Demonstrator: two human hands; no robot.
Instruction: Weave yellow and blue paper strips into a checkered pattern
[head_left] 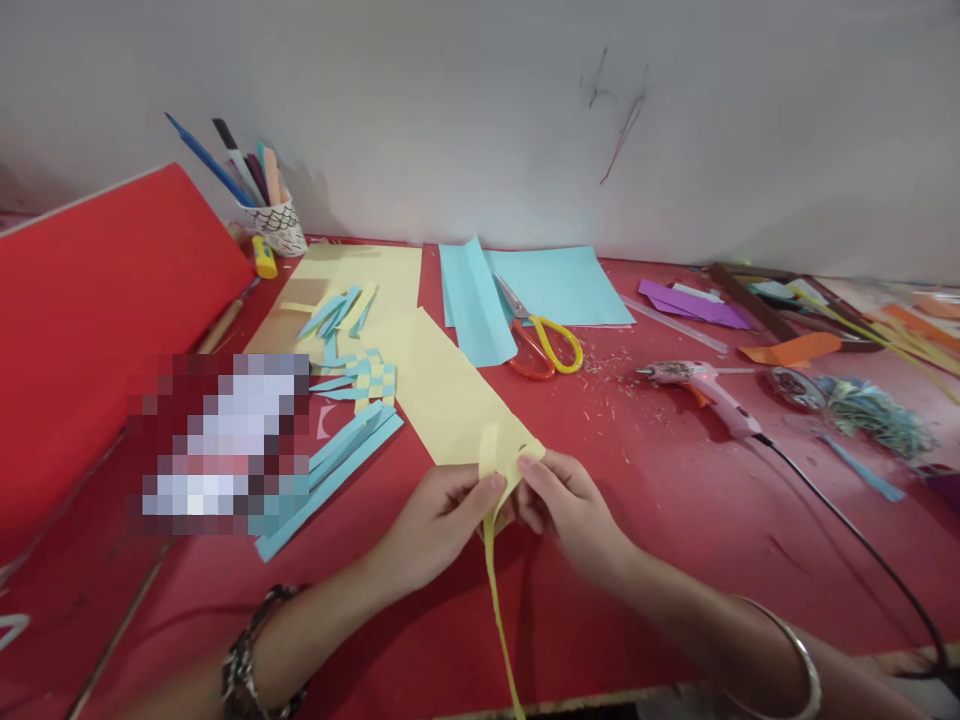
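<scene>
Yellow strip [494,590]: between the two hands, upper end up past the left thumb, long tail hanging toward the worktop [630,640] near edge.
Strip risk: narrow paper; could rip or kink if the hands pull unevenly.
Yellow sheet [459,390] risk: near end could crease if squeezed or twisted; a loose pinch might let it slip.
Left hand [450,508]: pinched closed, thumb on the strip.
Right hand [574,505]: thumb down on sheet's near end, fingers curled underneath, clamped on it.
</scene>
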